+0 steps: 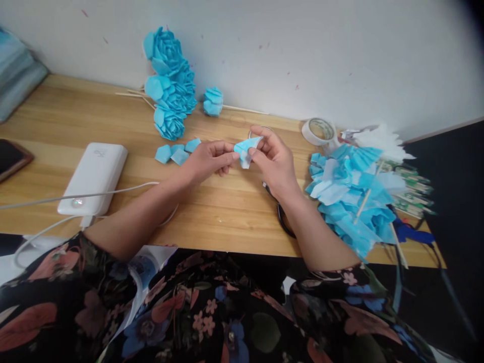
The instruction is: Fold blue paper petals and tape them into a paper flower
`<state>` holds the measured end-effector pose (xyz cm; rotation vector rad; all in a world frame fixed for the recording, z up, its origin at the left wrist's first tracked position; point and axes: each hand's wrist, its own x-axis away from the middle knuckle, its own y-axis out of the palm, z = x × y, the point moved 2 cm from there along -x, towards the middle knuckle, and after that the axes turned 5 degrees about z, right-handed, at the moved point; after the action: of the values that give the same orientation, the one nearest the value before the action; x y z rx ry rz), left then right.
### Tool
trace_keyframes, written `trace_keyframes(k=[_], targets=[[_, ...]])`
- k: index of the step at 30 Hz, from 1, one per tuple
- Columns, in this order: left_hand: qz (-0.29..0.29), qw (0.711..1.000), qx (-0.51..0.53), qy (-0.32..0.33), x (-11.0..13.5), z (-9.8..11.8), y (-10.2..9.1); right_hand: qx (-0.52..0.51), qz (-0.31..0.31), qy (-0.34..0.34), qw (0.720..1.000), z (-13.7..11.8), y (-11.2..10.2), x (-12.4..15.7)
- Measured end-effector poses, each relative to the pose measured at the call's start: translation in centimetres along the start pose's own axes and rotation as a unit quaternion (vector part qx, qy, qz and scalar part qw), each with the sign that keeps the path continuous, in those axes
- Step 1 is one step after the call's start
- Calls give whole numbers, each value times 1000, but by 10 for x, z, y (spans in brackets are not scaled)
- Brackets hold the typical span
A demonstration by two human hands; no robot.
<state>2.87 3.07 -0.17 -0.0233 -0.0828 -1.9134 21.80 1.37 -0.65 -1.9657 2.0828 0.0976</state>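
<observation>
Between my two hands, above the middle of the table, is a small folded piece of blue paper (246, 147) with paler, whitish parts. My left hand (212, 159) pinches its left corner between thumb and fingers. On the other side my right hand (274, 159) grips the right part, thumb in front. Several loose blue paper petals (179, 152) lie on the table just left of my left hand. Beyond them, a small blue paper flower (213, 101) on a thin stick rests near the wall.
Finished-looking blue paper roses (170, 85) are piled at the back left. A white power bank (94, 176) with cables and a phone (13, 159) sit at left. At right are a tape roll (319, 132), a heap of blue paper pieces (351, 191) and a blue-handled tool (414, 233).
</observation>
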Motion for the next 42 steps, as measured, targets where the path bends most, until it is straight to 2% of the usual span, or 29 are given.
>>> trace_keyframes(k=[8,18,27,32,36,42], targets=[[16,998,-40,37,0,0,0,-10,-23,6,1000,0,2,2],[46,997,-48,35,2,4,1,-42,-49,28,998,-3,5,3],[55,996,-62,44,2,3,1,-31,-49,27,998,-1,4,2],[32,997,-40,53,2,5,1,-14,-29,11,999,2,2,1],[19,999,-16,24,1,5,3,-20,-18,6,1000,1,1,0],[30,999,5,-11,1,0,5,-12,-26,6,1000,1,5,3]])
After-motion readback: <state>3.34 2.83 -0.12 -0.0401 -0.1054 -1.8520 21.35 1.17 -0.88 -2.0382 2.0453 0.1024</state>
